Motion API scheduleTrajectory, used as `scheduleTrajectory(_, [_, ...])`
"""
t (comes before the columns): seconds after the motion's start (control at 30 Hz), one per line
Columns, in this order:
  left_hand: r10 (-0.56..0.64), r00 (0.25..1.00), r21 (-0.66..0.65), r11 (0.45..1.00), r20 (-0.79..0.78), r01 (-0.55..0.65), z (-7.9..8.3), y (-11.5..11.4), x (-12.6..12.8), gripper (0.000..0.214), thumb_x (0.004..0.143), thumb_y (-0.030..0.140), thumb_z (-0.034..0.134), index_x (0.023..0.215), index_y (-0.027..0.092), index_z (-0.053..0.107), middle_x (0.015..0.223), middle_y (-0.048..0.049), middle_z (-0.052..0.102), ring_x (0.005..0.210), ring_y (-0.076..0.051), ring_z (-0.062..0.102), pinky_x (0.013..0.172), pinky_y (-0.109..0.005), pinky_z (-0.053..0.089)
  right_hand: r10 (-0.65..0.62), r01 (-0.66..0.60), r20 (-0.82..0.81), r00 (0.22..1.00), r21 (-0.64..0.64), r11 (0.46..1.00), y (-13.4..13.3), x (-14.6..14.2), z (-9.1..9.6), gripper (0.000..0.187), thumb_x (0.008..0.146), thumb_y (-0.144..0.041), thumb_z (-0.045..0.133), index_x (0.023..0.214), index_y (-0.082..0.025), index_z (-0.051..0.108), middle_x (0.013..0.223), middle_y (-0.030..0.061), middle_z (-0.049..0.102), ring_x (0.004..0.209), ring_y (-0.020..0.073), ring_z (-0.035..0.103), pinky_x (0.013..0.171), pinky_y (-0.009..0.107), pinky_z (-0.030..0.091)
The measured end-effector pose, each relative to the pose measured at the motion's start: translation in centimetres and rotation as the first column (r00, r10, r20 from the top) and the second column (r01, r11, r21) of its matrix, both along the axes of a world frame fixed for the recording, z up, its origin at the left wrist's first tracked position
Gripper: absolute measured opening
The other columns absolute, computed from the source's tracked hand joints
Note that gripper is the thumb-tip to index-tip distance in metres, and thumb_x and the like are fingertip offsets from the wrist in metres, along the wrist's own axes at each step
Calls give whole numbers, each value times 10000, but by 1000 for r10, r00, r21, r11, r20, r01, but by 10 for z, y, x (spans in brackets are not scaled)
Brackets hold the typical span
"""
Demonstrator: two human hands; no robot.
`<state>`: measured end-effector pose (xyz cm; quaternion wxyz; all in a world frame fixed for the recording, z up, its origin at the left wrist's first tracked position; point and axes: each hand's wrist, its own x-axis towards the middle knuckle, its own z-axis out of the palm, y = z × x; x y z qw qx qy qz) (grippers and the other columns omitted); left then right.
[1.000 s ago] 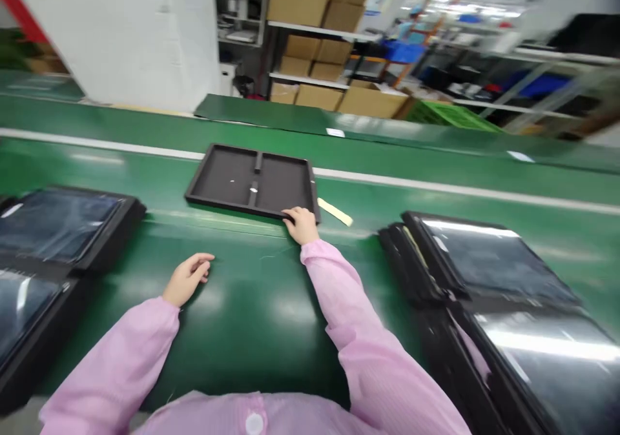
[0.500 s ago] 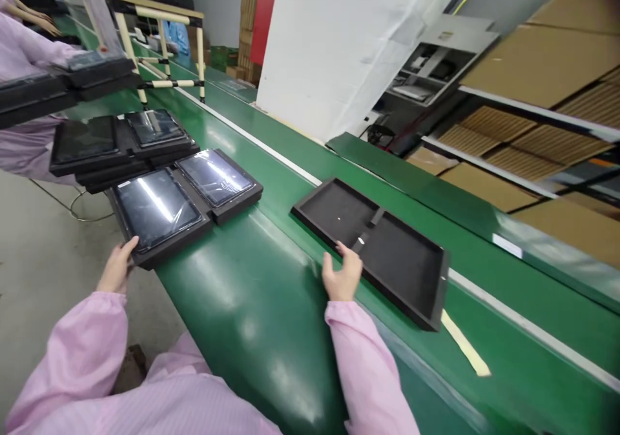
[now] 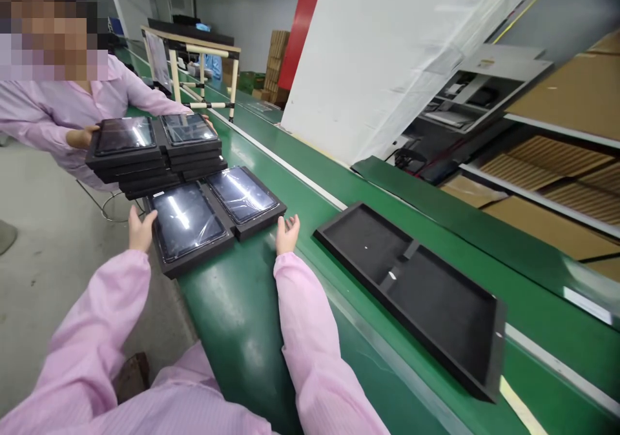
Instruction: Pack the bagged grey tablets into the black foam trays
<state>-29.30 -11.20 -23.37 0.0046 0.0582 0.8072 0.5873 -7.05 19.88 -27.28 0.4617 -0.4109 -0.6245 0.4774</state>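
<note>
A black foam tray (image 3: 197,255) carrying two tablets lies at the near left of the green work surface. The left tablet (image 3: 186,219) and right tablet (image 3: 242,193) have glossy dark screens under clear film. My left hand (image 3: 140,230) is at the tray's left edge, its thumb touching the edge and its index finger stretched apart; other fingers are hidden. Beside the tray's right front corner, my right hand (image 3: 287,233) has its fingers spread and holds nothing; contact with the corner is unclear. Farther right lies another black tray (image 3: 356,273), with two recessed compartments facing up.
Across from me, a co-worker (image 3: 92,99) grips a top tray of tablets (image 3: 159,139) above stacked trays (image 3: 150,183). A pipe-frame stand (image 3: 203,67) straddles the belt behind. Cardboard boxes (image 3: 571,93) fill the right shelves. A yellow strip (image 3: 520,409) lies near the right tray.
My right hand has moved left, from the two-compartment tray to the tablet tray's corner. My left hand's fingers have shifted at the left edge. The co-worker has leaned in over the stacked trays.
</note>
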Motion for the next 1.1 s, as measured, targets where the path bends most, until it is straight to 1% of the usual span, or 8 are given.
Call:
scheduleTrajectory(0.17, [-92,995,-122,989,-25,88,26,22,-62,455,738,334,641,1136,114,644,1343,-156,591,1298,-306,499,1169,-423,307,14,-18,-87,996,-46,999,-21,21,1,859,809,-627,505,1447,-92,295,1420,258,441,1311,283,531,1087,434,451])
scheduleTrajectory(0.3, [-139,990,-193,971,15,139,28,13,-54,516,666,422,685,1084,119,670,1148,-125,671,1133,-306,570,1071,-441,392,40,-53,-134,990,-99,994,-39,35,-3,827,777,-611,578,1421,-148,345,1406,233,483,1312,297,534,1079,480,455])
scheduleTrajectory(0.53, [-471,852,-247,818,228,519,25,0,38,703,469,651,764,951,141,711,906,-86,724,931,-299,663,856,-354,496,151,-195,-177,973,-265,945,-63,92,-7,795,746,-636,631,1380,-177,493,1405,188,559,1327,307,541,1115,496,430])
scheduleTrajectory(0.67, [-507,785,-315,726,355,611,24,19,98,759,620,771,620,1038,138,647,1095,-149,723,1035,-343,661,937,-418,481,248,-294,-182,951,-297,908,-86,150,2,635,740,-568,703,1269,-222,639,1357,104,636,1282,290,585,1114,484,441])
scheduleTrajectory(0.83, [-574,679,-330,599,458,730,35,26,183,714,718,746,581,1127,160,586,1238,-171,677,1144,-359,638,1017,-447,459,-30,17,-56,998,-214,977,-80,207,10,543,717,-527,731,1127,-172,739,1234,99,713,1221,295,612,1131,479,396])
scheduleTrajectory(0.93, [-766,416,-107,421,490,901,39,19,232,735,741,616,653,1295,152,518,1361,-161,610,1260,-323,575,1088,-429,432,-221,212,-18,975,-207,955,-67,248,9,483,686,-525,726,985,-149,773,1100,107,758,1140,302,643,1073,471,437])
scheduleTrajectory(1.0, [-830,43,172,165,556,971,36,15,256,763,710,599,696,1323,178,528,1347,-122,626,1262,-299,573,1075,-429,456,-297,294,12,955,-201,934,-64,285,10,433,647,-512,734,892,-158,785,988,96,778,1034,296,678,985,451,490])
scheduleTrajectory(1.1, [-602,-503,484,-211,620,849,25,22,289,668,671,662,706,1163,212,664,1225,-65,693,1208,-297,610,1024,-445,498,-324,330,63,944,-211,920,-69,348,17,381,570,-492,753,780,-176,791,843,78,781,841,271,698,821,410,532])
